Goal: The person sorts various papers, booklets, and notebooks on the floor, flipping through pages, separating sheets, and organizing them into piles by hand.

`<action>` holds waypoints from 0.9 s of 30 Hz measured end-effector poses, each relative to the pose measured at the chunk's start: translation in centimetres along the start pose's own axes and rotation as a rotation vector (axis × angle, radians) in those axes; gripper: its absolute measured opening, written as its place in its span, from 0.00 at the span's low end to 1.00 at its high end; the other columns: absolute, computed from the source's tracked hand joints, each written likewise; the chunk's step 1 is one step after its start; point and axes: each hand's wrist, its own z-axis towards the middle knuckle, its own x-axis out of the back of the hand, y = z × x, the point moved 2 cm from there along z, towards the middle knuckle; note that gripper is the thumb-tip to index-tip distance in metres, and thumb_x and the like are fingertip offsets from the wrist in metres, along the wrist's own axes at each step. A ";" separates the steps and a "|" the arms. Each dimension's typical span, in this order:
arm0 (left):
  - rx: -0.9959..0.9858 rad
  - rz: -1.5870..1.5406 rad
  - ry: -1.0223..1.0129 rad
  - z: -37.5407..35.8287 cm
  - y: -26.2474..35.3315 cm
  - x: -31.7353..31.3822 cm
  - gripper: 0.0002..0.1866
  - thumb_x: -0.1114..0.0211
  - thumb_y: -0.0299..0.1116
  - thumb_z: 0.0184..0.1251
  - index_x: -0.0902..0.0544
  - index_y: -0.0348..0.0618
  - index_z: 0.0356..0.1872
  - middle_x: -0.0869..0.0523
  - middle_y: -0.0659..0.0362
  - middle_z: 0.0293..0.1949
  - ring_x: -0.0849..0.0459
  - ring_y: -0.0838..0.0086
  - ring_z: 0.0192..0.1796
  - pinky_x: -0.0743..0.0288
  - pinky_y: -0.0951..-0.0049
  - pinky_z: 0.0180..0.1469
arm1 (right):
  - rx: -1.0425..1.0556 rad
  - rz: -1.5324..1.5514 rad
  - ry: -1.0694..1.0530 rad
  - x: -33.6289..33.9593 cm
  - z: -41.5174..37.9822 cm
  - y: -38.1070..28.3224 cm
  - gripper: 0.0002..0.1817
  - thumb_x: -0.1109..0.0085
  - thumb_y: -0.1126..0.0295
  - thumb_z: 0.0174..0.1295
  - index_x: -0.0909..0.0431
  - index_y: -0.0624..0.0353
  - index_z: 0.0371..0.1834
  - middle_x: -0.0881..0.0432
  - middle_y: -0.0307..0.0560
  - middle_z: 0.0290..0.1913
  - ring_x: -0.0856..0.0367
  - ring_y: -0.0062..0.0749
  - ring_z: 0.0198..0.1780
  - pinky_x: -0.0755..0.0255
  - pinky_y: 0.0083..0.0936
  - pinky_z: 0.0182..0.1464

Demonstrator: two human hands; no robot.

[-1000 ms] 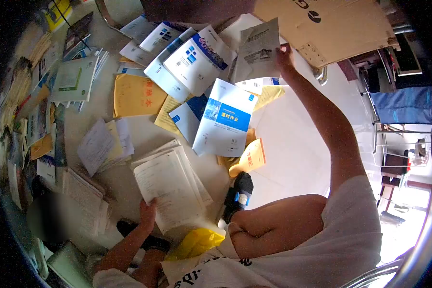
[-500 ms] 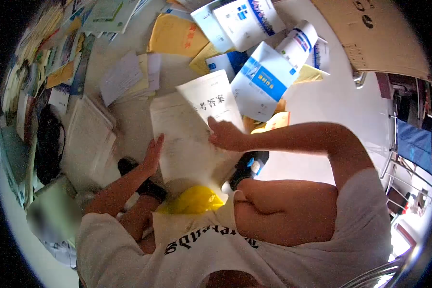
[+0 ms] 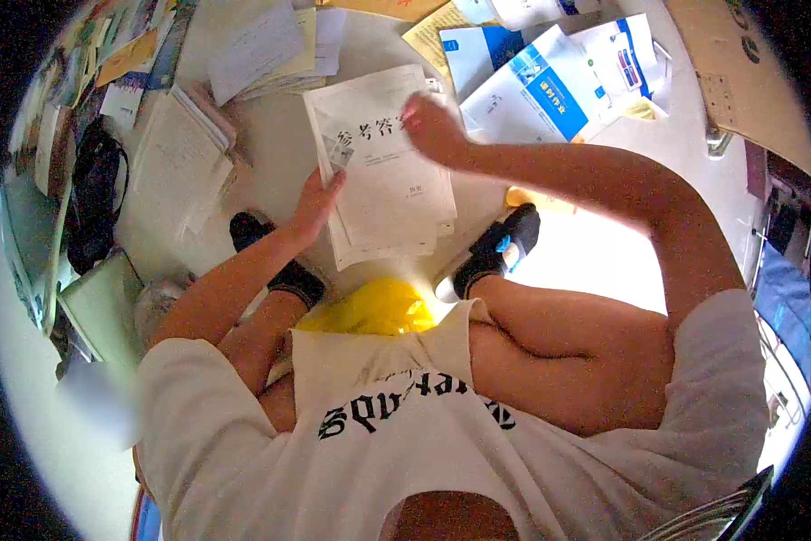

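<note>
A printed paper booklet (image 3: 389, 185) with large black Chinese characters lies face up on a stack of loose sheets, between my feet. Along its left edge my left hand (image 3: 318, 206) has its fingers closed on the paper, beside a small creased or printed patch. Over the upper right of the cover is my right hand (image 3: 437, 133), its fingers curled in and slightly blurred. It hides the end of the title, and I cannot see whether paper is between its fingertips. A yellow plastic bag (image 3: 369, 308) lies just below the booklet.
Blue-and-white workbooks (image 3: 549, 90) overlap at the upper right, next to a cardboard box (image 3: 739, 99). Loose papers (image 3: 259, 50) lie at the top. Another paper stack (image 3: 175, 158), a black bag (image 3: 96, 194) and piled books are on the left. My black-shod feet (image 3: 504, 243) flank the booklet.
The answer cover has come down flat and squared over the stack. My left hand has gone from flat beside the sheets to gripping their edge. The view has shifted, too.
</note>
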 end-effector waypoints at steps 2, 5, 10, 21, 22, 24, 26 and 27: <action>-0.084 -0.025 0.003 -0.2 0.9 -0.3 0.21 0.42 0.42 0.74 0.25 0.37 0.59 0.17 0.58 0.49 0.22 0.72 0.52 0.29 0.68 0.58 | -0.333 0.044 -0.152 2.9 0.3 4.2 0.14 0.43 0.66 0.61 0.29 0.66 0.42 0.19 0.61 0.39 0.20 0.56 0.45 0.25 0.44 0.49; -0.145 -0.098 -0.013 0.0 0.0 -0.6 0.21 0.43 0.39 0.74 0.26 0.37 0.60 0.17 0.58 0.51 0.22 0.72 0.52 0.29 0.69 0.58 | -0.304 -0.151 -0.302 2.9 -2.7 4.9 0.18 0.41 0.59 0.62 0.29 0.64 0.42 0.17 0.61 0.40 0.18 0.57 0.46 0.25 0.48 0.48; 0.170 0.102 0.133 -2.0 3.5 -1.5 0.22 0.41 0.37 0.72 0.28 0.37 0.62 0.17 0.54 0.52 0.20 0.68 0.52 0.28 0.67 0.58 | -0.563 0.242 -0.456 -0.4 -6.2 5.2 0.08 0.45 0.65 0.65 0.31 0.57 0.36 0.19 0.48 0.24 0.16 0.34 0.22 0.21 0.31 0.22; -0.266 0.644 0.228 -0.7 -1.7 2.1 0.34 0.27 0.45 0.57 0.29 0.28 0.56 0.20 0.39 0.51 0.19 0.51 0.52 0.27 0.57 0.56 | -0.494 -0.215 0.020 0.3 -8.8 2.5 0.27 0.30 0.45 0.52 0.23 0.62 0.30 0.19 0.54 0.34 0.19 0.43 0.42 0.26 0.40 0.47; -0.262 0.635 0.210 0.0 -2.4 1.7 0.35 0.26 0.45 0.55 0.28 0.28 0.55 0.20 0.39 0.50 0.19 0.51 0.52 0.27 0.57 0.56 | -0.586 -0.025 -0.148 1.5 -7.7 2.0 0.29 0.28 0.44 0.49 0.22 0.63 0.31 0.19 0.54 0.35 0.19 0.44 0.42 0.26 0.39 0.47; -0.306 0.674 0.254 1.2 -4.7 -0.1 0.36 0.25 0.46 0.53 0.27 0.28 0.53 0.20 0.38 0.49 0.19 0.52 0.51 0.26 0.57 0.55 | -0.647 0.224 -0.200 -0.8 -8.0 2.8 0.36 0.24 0.41 0.43 0.18 0.66 0.39 0.17 0.56 0.39 0.18 0.45 0.45 0.25 0.38 0.48; -0.268 0.722 0.404 2.6 -5.9 -1.8 0.37 0.23 0.48 0.50 0.27 0.28 0.52 0.20 0.38 0.48 0.19 0.52 0.50 0.25 0.57 0.54 | -0.727 0.181 -0.228 0.2 -7.2 1.4 0.37 0.24 0.41 0.43 0.18 0.66 0.42 0.16 0.56 0.41 0.18 0.44 0.46 0.25 0.38 0.49; -0.067 0.726 0.539 2.9 -4.2 -2.6 0.36 0.23 0.49 0.50 0.25 0.28 0.50 0.19 0.37 0.47 0.18 0.54 0.52 0.25 0.58 0.54 | -0.742 0.236 -0.259 0.8 -6.7 1.2 0.38 0.25 0.40 0.43 0.18 0.66 0.44 0.16 0.56 0.43 0.18 0.45 0.47 0.25 0.38 0.49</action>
